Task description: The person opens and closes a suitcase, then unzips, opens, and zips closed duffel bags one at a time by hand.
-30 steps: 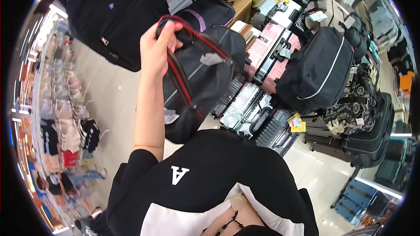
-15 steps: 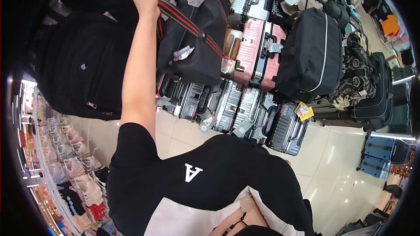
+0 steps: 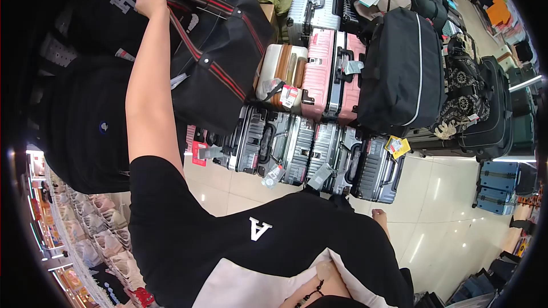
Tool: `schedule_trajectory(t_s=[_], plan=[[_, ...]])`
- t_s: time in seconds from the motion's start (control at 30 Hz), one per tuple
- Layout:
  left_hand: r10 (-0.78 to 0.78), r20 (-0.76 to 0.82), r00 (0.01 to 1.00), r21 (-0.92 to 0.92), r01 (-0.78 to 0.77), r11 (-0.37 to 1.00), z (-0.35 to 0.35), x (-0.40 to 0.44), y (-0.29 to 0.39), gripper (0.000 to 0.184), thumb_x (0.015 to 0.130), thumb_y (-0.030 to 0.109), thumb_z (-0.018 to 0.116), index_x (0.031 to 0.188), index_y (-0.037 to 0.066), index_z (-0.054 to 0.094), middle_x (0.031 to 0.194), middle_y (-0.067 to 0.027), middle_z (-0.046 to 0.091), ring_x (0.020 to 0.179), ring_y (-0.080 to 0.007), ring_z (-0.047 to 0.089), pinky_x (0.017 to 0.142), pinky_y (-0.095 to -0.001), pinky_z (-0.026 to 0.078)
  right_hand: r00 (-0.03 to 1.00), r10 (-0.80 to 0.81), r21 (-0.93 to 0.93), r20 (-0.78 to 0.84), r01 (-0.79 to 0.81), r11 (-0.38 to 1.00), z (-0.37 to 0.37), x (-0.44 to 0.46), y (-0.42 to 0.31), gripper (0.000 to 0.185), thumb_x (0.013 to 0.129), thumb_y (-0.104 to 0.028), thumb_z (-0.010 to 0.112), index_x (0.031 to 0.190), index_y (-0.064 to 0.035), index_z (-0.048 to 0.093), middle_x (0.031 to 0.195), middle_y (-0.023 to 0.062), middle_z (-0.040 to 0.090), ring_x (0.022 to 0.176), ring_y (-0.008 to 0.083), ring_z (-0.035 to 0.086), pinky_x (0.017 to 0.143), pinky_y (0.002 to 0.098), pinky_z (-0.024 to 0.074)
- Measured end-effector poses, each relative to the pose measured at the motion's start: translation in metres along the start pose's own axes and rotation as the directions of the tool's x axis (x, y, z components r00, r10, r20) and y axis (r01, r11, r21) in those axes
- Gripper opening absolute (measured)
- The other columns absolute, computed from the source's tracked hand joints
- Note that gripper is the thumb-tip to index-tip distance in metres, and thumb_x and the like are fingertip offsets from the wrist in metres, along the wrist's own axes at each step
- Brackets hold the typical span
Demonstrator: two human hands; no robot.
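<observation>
My left hand (image 3: pixel 152 0), on an outstretched arm, is closed around the red-striped handles of a black duffel bag (image 3: pixel 228 74). The bag tilts toward that hand and stands among the luggage, to the left of a small cream suitcase (image 3: pixel 275 60) with brown stripes. A paper tag (image 3: pixel 179 80) hangs at its side. Low on the right, beside my black shirt, a small part of my right hand (image 3: pixel 378 214) shows over the tiled floor. Its fingers are too hidden to read. The nearest thing to it is a dark grey hard-shell case (image 3: pixel 377 171).
Black backpacks (image 3: pixel 80 131) fill the left side. A pink suitcase (image 3: pixel 319 74) and another black bag (image 3: pixel 399 68) stand at centre right. Silver cases (image 3: pixel 294 142) line the front. Racks of bras (image 3: pixel 108 239) are at lower left, blue suitcases (image 3: pixel 496 188) at far right.
My left hand has drawn the duffel bag to the left, uncovering more of the cream suitcase. More of my right hand has come into view at lower right.
</observation>
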State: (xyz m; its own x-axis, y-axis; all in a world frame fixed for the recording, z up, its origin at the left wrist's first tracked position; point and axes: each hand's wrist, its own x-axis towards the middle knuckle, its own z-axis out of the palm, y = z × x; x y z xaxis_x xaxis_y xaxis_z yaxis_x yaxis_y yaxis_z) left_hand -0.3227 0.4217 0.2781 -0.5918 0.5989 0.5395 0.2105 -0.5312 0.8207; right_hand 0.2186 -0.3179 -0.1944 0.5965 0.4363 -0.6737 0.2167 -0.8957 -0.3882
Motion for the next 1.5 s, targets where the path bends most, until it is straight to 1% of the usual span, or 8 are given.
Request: schedule_trajectory(t_s=[0.23, 0.37, 0.5, 0.57, 0.7, 0.97, 1.27, 1.5], plan=[[0.143, -0.180, 0.973, 0.067, -0.132, 0.989, 0.005, 0.011, 0.009, 0.044, 0.090, 0.029, 0.057, 0.079, -0.013, 0.053, 0.061, -0.0144, 0.063, 0.053, -0.0182, 0.064, 0.051, -0.0271, 0.054, 0.999, 0.027, 0.085, -0.019, -0.025, 0.996, -0.004, -0.005, -0.003, 0.034, 0.082, -0.032, 0.062, 0.095, -0.0014, 0.067, 0.092, 0.0224, 0.066, 0.091, 0.0335, 0.064, 0.081, 0.0397, 0.0484], [0.155, 0.141, 0.978, 0.250, -0.187, 0.950, -0.001, -0.022, 0.000, 0.053, 0.090, 0.044, 0.054, 0.073, -0.007, 0.054, 0.051, -0.0098, 0.060, 0.047, -0.0161, 0.059, 0.050, -0.0300, 0.048, 0.996, 0.082, -0.057, -0.028, -0.084, 0.995, -0.015, -0.029, -0.019, 0.036, 0.081, -0.033, 0.062, 0.096, -0.0012, 0.067, 0.094, 0.0228, 0.066, 0.093, 0.0346, 0.063, 0.083, 0.0405, 0.0481], [-0.135, 0.261, 0.956, 0.282, 0.058, 0.958, -0.017, -0.072, -0.065, 0.047, 0.089, 0.037, 0.059, 0.071, -0.006, 0.053, 0.053, -0.0081, 0.056, 0.047, -0.0163, 0.059, 0.044, -0.0308, 0.049, 0.995, 0.091, -0.094, 0.033, -0.088, 0.992, -0.005, -0.020, 0.007, 0.037, 0.080, -0.034, 0.062, 0.096, -0.0011, 0.067, 0.096, 0.0232, 0.066, 0.096, 0.0352, 0.062, 0.085, 0.0408, 0.0477], [-0.216, 0.252, 0.943, 0.117, 0.192, 0.974, -0.006, -0.104, -0.066, 0.044, 0.088, 0.035, 0.061, 0.071, -0.005, 0.053, 0.057, -0.0064, 0.054, 0.045, -0.0153, 0.057, 0.040, -0.0295, 0.048, 0.991, 0.114, -0.125, 0.065, -0.105, 0.987, -0.006, -0.020, -0.003, 0.038, 0.080, -0.034, 0.063, 0.096, -0.0008, 0.067, 0.096, 0.0233, 0.066, 0.097, 0.0350, 0.062, 0.085, 0.0407, 0.0475], [-0.135, 0.421, 0.897, 0.056, 0.123, 0.991, 0.033, -0.132, -0.020, 0.038, 0.089, 0.031, 0.061, 0.074, -0.003, 0.054, 0.057, -0.0041, 0.052, 0.041, -0.0113, 0.051, 0.041, -0.0274, 0.049, 1.000, -0.013, -0.118, 0.028, 0.017, 0.993, -0.006, -0.002, -0.026, 0.036, 0.080, -0.033, 0.063, 0.095, -0.0011, 0.067, 0.095, 0.0221, 0.066, 0.095, 0.0343, 0.063, 0.084, 0.0397, 0.0479], [-0.155, 0.335, 0.929, -0.091, 0.196, 0.976, 0.013, -0.127, 0.033, 0.035, 0.091, 0.029, 0.058, 0.070, 0.002, 0.051, 0.053, -0.0001, 0.046, 0.041, -0.0085, 0.045, 0.044, -0.0272, 0.050, 0.974, -0.218, -0.030, 0.055, 0.220, 0.975, 0.009, 0.033, -0.064, 0.029, 0.081, -0.028, 0.062, 0.088, 0.0004, 0.064, 0.079, 0.0182, 0.065, 0.075, 0.0296, 0.063, 0.068, 0.0384, 0.0479], [-0.363, 0.256, 0.896, 0.089, 0.352, 0.932, -0.058, -0.172, -0.021, 0.037, 0.092, 0.032, 0.056, 0.071, 0.002, 0.051, 0.051, -0.0010, 0.045, 0.040, -0.0085, 0.044, 0.043, -0.0275, 0.047, 0.982, -0.174, -0.213, 0.078, 0.187, 0.959, 0.011, 0.030, -0.062, 0.037, 0.079, -0.036, 0.063, 0.091, -0.0007, 0.066, 0.093, 0.0228, 0.065, 0.090, 0.0375, 0.063, 0.079, 0.0417, 0.0484], [-0.434, 0.309, 0.846, 0.127, 0.416, 0.901, -0.094, -0.189, 0.032, 0.036, 0.091, 0.035, 0.058, 0.079, 0.001, 0.057, 0.050, 0.0042, 0.037, 0.040, -0.0063, 0.036, 0.041, -0.0250, 0.037, 0.988, -0.099, -0.136, 0.121, 0.115, 0.984, 0.016, 0.056, -0.028, 0.035, 0.079, -0.035, 0.064, 0.089, -0.0018, 0.067, 0.092, 0.0219, 0.066, 0.090, 0.0354, 0.063, 0.079, 0.0407, 0.0483]])
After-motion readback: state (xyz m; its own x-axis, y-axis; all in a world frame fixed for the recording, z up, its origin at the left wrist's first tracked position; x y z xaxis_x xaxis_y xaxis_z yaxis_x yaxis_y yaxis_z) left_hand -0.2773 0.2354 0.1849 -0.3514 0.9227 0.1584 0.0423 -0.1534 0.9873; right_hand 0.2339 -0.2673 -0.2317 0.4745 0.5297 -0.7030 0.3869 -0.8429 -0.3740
